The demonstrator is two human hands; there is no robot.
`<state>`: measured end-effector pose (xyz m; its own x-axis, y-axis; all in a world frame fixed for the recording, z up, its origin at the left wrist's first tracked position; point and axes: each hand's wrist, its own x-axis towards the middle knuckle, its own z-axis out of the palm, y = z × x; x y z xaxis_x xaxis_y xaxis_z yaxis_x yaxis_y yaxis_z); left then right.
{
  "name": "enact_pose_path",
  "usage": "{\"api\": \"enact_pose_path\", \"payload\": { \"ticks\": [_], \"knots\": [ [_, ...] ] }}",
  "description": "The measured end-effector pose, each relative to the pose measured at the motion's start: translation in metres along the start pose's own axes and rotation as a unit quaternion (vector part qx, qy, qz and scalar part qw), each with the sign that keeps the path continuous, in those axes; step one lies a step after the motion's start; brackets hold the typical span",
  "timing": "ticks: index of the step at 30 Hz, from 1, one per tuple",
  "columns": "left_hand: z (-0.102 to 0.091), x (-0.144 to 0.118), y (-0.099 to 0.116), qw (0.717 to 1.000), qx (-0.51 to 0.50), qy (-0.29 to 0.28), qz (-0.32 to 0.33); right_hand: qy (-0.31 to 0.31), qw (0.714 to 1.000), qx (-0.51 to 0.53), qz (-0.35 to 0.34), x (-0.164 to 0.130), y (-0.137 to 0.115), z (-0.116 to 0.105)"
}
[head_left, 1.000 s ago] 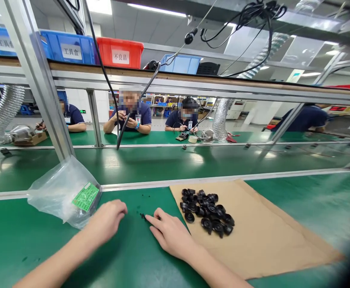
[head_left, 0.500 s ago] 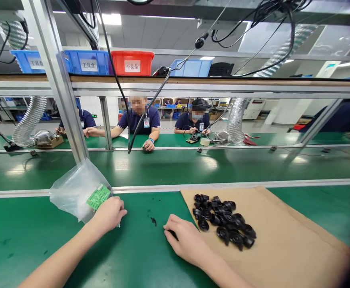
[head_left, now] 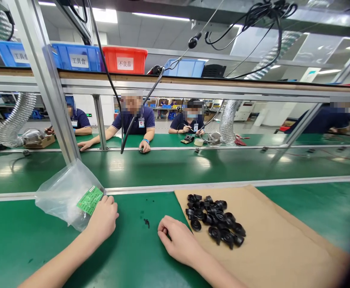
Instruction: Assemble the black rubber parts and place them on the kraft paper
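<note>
A: What is lying around the hands?

B: The left hand (head_left: pixel 103 219) is resting against a clear bag (head_left: pixel 65 192) with a green label (head_left: pixel 90 200), its grip curled loosely on the bag's near edge; I cannot tell whether it is pinching the plastic. The right hand (head_left: pixel 179 241) is lying on the green worktop (head_left: pixel 127 256) at the near left corner of a brown sheet (head_left: pixel 277 240), fingers curled together; whether anything is inside them is hidden.

A: And between the hands?

B: One small black bit (head_left: pixel 146 222) is lying on the worktop, apart from both hands, a little nearer the right one.

A: What is sitting on the sheet?

B: One pile of black parts (head_left: pixel 215 219), just beyond the right hand. They are overlapping, so an exact count is not possible; well over a dozen.

A: Anything standing in the way?

B: A slanted metal post (head_left: pixel 47 86) is rising just behind the bag, and a black cable (head_left: pixel 133 124) is hanging down past it. A conveyor (head_left: pixel 193 164) is running across beyond the worktop.

A: Who else is showing?

B: Four people in dark blue are working at the far bench (head_left: pixel 163 140). Overhead, three blue bins (head_left: pixel 77 58) and one red bin (head_left: pixel 124 59) are sitting on a shelf, and two ribbed hoses (head_left: pixel 16 120) are hanging down.
</note>
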<state>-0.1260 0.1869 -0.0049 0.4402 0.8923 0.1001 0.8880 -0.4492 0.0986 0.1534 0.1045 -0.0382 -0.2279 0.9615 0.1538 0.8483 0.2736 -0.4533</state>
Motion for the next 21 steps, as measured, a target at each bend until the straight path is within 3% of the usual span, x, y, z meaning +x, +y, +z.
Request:
{"api": "enact_pose_path", "payload": {
  "ticks": [3,5,8,12,17,19,21],
  "knots": [
    [0.003,-0.013,0.029,0.993,-0.099,0.018,0.055,0.019,0.999,0.025,-0.009,0.000,-0.001,0.004],
    [0.015,-0.024,0.051,0.977,-0.188,0.011,0.101,0.033,0.998,0.054,-0.019,0.000,-0.003,0.006],
    [0.041,-0.038,0.073,0.974,-0.168,-0.001,0.155,0.051,0.993,0.094,-0.040,-0.001,-0.006,0.008],
    [0.063,-0.042,0.074,0.977,-0.106,0.013,0.184,0.069,0.988,0.122,-0.060,-0.003,-0.006,0.008],
    [0.058,-0.040,0.065,0.982,-0.098,-0.004,0.162,0.076,0.982,0.156,-0.078,-0.004,-0.006,0.004],
    [0.053,-0.040,0.065,0.978,-0.159,-0.008,0.133,0.074,0.978,0.175,-0.088,-0.005,-0.008,0.003],
    [0.049,-0.040,0.068,0.946,-0.312,-0.038,0.082,0.069,0.972,0.203,-0.101,-0.006,-0.011,0.003]
  ]
}}
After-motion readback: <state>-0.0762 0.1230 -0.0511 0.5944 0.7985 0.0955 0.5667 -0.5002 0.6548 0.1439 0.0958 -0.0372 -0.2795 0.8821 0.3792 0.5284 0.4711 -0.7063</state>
